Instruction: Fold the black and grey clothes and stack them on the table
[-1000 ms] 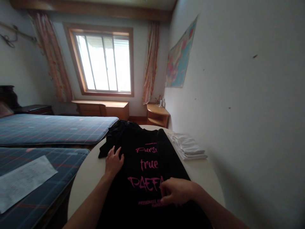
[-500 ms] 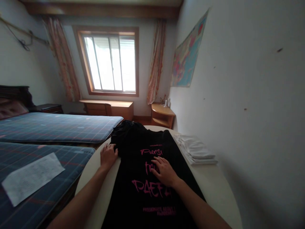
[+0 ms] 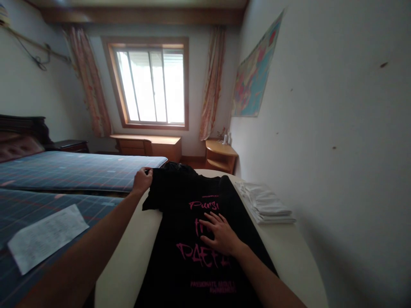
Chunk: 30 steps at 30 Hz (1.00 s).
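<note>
A black T-shirt point(image 3: 180, 231) with pink lettering lies spread over a round cream table point(image 3: 128, 261), its near end running out of view at the bottom. My left hand point(image 3: 143, 179) pinches the shirt's left sleeve by its outer upper edge, and the sleeve stretches out to the left. Flat on the printed front rests my right hand point(image 3: 221, 234), fingers spread, covering part of the lettering. More dark cloth is bunched at the shirt's far end.
Folded white cloth point(image 3: 268, 203) lies at the table's right, near the wall. To the left stand plaid mattresses point(image 3: 86, 169), with a white sheet of paper point(image 3: 48, 237) on the nearer one. A low wooden desk point(image 3: 165, 147) and a corner shelf point(image 3: 221, 149) are farther back.
My left hand has moved forward and slightly left and taken hold of the sleeve, which now spreads out flatter to the left. My right hand stays on the shirt, its fingers a little wider.
</note>
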Available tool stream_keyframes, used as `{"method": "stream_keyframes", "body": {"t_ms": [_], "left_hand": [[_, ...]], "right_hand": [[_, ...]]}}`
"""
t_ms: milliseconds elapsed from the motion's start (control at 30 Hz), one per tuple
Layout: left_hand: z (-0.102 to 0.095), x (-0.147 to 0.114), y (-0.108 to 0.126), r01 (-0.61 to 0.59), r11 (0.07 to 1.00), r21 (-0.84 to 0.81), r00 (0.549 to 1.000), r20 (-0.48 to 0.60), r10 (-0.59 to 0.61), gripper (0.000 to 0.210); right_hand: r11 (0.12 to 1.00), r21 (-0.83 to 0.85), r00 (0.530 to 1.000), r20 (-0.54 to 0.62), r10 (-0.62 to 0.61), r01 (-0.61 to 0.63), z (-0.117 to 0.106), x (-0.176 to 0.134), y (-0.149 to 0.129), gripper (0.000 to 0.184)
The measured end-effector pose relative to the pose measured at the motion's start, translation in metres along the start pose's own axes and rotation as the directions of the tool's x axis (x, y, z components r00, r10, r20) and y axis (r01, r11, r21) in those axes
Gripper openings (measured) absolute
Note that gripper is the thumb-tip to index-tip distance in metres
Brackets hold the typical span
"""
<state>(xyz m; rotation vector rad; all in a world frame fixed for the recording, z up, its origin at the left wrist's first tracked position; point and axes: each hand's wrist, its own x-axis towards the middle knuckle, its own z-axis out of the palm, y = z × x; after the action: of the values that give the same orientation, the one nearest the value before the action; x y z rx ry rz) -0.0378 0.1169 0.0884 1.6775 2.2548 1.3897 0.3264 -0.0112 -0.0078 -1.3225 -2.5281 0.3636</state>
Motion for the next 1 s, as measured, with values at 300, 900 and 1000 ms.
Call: {"method": "stream_keyframes", "body": {"t_ms": [300,900,1000], "left_hand": [[0.048,-0.038,0.066,-0.147,0.935,-0.322,0.927,0.286,0.244,0.034],[0.071,-0.141,-0.027,-0.011,0.995,0.094,0.984,0.179,-0.006,0.035],[0.072,-0.14,-0.028,-0.007,0.995,0.097,0.983,0.182,-0.011,0.034]], "right_hand": [[1.0,0.024,1.0,-0.001,0.015,-0.015,-0.001,0.0,-0.001,0.059],[0.971,0.056,0.94,-0.244,0.239,-0.232,0.002,0.091,0.004,0.033],[0.93,0.086,0.903,-0.223,0.368,-0.358,0.006,0.124,0.008,0.042]]}}
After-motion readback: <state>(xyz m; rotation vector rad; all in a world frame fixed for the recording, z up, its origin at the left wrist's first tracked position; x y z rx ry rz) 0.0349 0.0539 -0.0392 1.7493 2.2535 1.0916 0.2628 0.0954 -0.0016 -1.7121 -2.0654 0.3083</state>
